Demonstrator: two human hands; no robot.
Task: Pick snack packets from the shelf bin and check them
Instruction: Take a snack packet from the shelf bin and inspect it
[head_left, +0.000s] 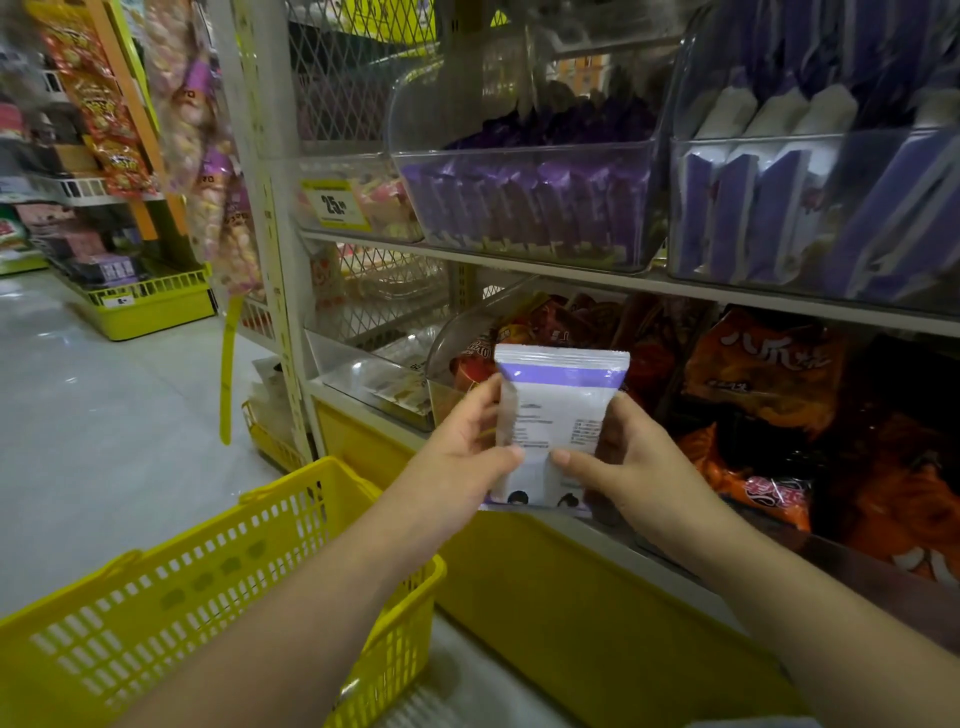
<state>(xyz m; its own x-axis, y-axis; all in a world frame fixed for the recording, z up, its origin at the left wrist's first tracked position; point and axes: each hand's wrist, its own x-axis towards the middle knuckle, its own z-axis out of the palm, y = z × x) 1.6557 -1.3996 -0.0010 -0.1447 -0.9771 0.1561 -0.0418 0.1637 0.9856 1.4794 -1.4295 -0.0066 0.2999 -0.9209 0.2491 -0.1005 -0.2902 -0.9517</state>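
Snack packet (558, 410) up for checking, pinched in both hands

Judged risk: the film looks slick and both thumbs sit low on the printed back, so a loosened pinch could let it slide down, missing the yellow basket (208, 535) and landing right of it. The thumbs may also hide print. The left hand (462, 441) grips the left edge and the right hand (623, 457) the right edge, fingers curled behind. The packet stands upright between them, above and right of the basket, with the clear bin (519, 150) of purple packets higher still
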